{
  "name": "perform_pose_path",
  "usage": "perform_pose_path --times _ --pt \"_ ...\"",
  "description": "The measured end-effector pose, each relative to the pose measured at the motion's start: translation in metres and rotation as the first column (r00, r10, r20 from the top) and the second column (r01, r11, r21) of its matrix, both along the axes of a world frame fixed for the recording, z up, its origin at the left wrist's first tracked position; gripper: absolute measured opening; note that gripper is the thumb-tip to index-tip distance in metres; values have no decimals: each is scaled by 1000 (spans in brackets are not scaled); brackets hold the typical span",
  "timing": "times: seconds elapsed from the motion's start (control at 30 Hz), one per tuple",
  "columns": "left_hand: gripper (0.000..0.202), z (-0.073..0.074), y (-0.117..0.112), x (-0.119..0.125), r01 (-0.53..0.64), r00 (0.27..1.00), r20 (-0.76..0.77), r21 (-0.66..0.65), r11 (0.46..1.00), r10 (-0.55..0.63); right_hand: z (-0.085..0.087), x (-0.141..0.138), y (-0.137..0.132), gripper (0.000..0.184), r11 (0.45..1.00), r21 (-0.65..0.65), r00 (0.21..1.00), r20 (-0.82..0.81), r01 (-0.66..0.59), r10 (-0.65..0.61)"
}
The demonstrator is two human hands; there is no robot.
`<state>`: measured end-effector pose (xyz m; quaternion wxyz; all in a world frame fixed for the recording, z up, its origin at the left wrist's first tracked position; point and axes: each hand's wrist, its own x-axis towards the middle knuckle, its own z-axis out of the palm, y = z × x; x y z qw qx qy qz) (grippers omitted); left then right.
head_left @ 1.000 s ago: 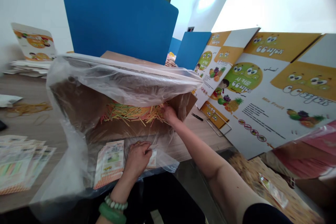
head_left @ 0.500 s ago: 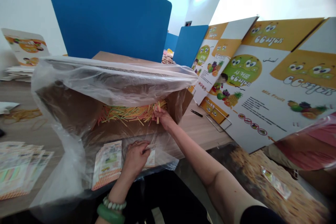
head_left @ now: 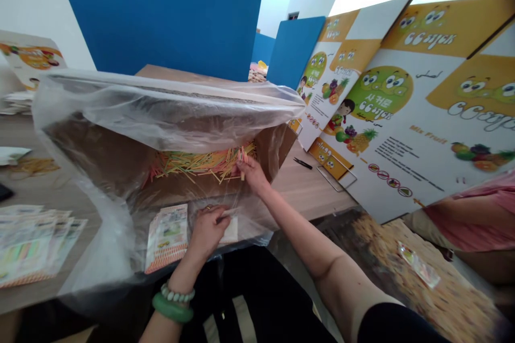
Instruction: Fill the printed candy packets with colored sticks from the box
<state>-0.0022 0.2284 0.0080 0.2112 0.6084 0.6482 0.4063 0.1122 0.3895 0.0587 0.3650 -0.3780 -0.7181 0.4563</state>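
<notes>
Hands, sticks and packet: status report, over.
Right hand pinching a few sticks in the box. Left hand holding a packet. Plastic liner drapes over the opening.

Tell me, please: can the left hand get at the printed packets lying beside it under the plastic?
Probably yes. The left hand rests on one small packet, and the printed packets lie right next to it on the same plastic sheet, with nothing between them.
</notes>
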Motion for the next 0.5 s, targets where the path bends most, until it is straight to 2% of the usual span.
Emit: perform_pose_path --times 0.07,0.13,0.2,0.27,0.33,0.43,0.5 --pt "22 5 -11 3 -123 986 116 36 992 119 -13 -2 -30 28 985 -84 979 -151 -150 136" --pt "23 12 -24 6 -265 952 189 127 956 239 -27 -3 -57 26 972 -71 969 -123 -226 216" --pt "19 21 -32 9 -330 937 198 235 914 288 -39 -3 -74 22 969 -9 968 -44 -248 248" --pt "18 31 -32 10 -302 952 152 307 903 267 -48 -3 -79 22 962 49 963 -9 -267 268" --pt "18 39 -24 10 -220 975 85 334 916 204 -53 -3 -77 25 950 80 954 19 -300 300" --pt "21 43 -7 10 -103 995 14 277 955 104 -59 -7 -69 23 936 107 936 153 -334 316" --pt "27 41 1 12 -54 999 15 181 982 52 -61 -11 -66 18 944 129 931 250 -304 265"
